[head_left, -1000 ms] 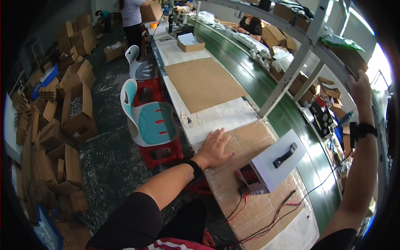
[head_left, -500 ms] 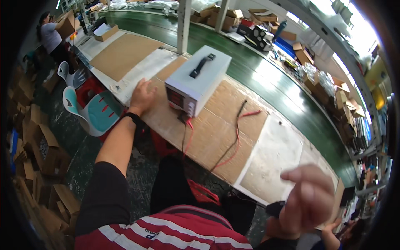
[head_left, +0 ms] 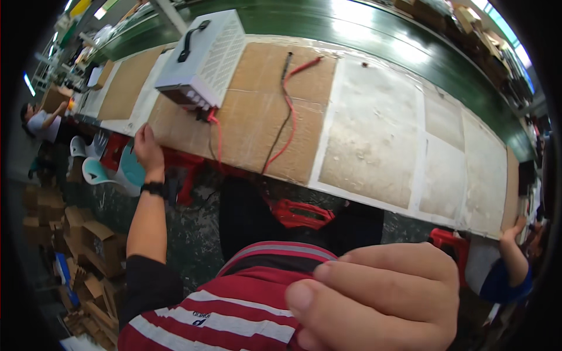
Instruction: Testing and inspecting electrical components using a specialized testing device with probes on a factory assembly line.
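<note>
My left hand (head_left: 148, 153) is at the near edge of the cardboard-covered table (head_left: 257, 111), fingers stretched out and holding nothing. Just beyond it stands a grey box-shaped bench power supply (head_left: 225, 55) with a black carry handle (head_left: 192, 41) on top. A red lead (head_left: 291, 117) and a black lead (head_left: 278, 139) lie across the cardboard to its right, their probe ends toward the far side. Large and close in front of my chest, my right hand (head_left: 386, 298) is raised clear of the table, its fingers curled toward the thumb. Nothing shows in it.
A green glossy surface (head_left: 328, 23) runs behind the table. Red plastic stools (head_left: 301, 213) stand beneath the near edge, and teal-and-white chairs (head_left: 130, 167) at left. Cardboard boxes (head_left: 99, 245) are piled at lower left. Another person's arm (head_left: 514, 254) reaches the table's right end; someone (head_left: 44, 123) works far left.
The view has swung right, so the power supply sits farther left and higher. My left hand is now at the table edge; my right hand has come closer, in front of my chest.
</note>
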`<control>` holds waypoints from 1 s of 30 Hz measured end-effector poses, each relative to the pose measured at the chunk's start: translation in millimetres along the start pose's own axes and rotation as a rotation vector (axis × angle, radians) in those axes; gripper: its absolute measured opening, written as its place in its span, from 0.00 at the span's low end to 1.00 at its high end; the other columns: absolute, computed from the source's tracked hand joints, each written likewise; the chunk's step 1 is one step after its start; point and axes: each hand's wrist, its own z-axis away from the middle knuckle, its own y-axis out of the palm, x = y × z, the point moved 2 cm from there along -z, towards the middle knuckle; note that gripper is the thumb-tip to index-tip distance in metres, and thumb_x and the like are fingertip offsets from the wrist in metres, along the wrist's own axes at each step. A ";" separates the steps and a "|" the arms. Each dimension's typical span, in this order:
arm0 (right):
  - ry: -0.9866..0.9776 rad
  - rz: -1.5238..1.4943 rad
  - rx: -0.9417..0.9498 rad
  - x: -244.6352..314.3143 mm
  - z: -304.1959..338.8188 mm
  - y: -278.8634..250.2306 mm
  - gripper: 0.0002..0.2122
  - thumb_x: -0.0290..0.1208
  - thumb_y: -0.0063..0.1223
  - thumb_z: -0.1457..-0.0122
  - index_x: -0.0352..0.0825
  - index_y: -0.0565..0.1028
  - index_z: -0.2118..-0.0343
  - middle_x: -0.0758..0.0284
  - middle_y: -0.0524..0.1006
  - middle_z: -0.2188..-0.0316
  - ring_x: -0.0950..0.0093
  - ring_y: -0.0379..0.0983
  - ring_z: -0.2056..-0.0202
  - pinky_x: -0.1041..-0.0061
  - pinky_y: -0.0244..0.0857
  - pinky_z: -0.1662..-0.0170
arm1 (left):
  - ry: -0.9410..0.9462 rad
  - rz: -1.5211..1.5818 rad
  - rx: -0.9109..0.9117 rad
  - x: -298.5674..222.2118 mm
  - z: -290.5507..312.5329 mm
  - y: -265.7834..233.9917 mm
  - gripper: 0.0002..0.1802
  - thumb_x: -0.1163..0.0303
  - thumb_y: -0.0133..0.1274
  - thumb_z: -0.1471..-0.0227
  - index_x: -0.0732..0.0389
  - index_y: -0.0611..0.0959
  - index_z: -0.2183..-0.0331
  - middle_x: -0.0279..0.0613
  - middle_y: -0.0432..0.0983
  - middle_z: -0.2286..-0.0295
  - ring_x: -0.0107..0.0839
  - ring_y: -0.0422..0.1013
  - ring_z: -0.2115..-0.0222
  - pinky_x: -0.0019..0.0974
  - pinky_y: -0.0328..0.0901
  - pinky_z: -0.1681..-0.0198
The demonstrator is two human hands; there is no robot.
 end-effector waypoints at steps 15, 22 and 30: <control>0.781 0.125 -0.129 -171.1 141.5 71.2 0.09 0.19 0.58 0.42 0.27 0.80 0.58 0.61 0.80 0.65 0.72 0.78 0.65 0.77 0.71 0.62 | 0.753 -0.088 0.792 -183.1 201.6 72.9 0.22 0.68 0.67 0.51 0.63 0.82 0.54 0.52 0.76 0.48 0.53 0.70 0.46 0.50 0.63 0.39; 0.888 0.089 -0.188 -201.3 194.1 102.7 0.07 0.19 0.59 0.43 0.29 0.80 0.61 0.62 0.78 0.67 0.71 0.76 0.70 0.75 0.70 0.65 | 0.662 -0.061 0.749 -179.5 207.8 87.4 0.24 0.66 0.69 0.54 0.62 0.82 0.55 0.49 0.76 0.53 0.52 0.71 0.49 0.50 0.64 0.44; 0.794 0.293 -0.208 -201.1 188.4 114.5 0.04 0.21 0.60 0.43 0.32 0.81 0.64 0.63 0.76 0.68 0.70 0.74 0.72 0.73 0.69 0.66 | 0.485 -0.201 0.622 -173.8 203.3 84.9 0.14 0.68 0.67 0.53 0.62 0.83 0.64 0.47 0.76 0.66 0.49 0.73 0.61 0.49 0.67 0.57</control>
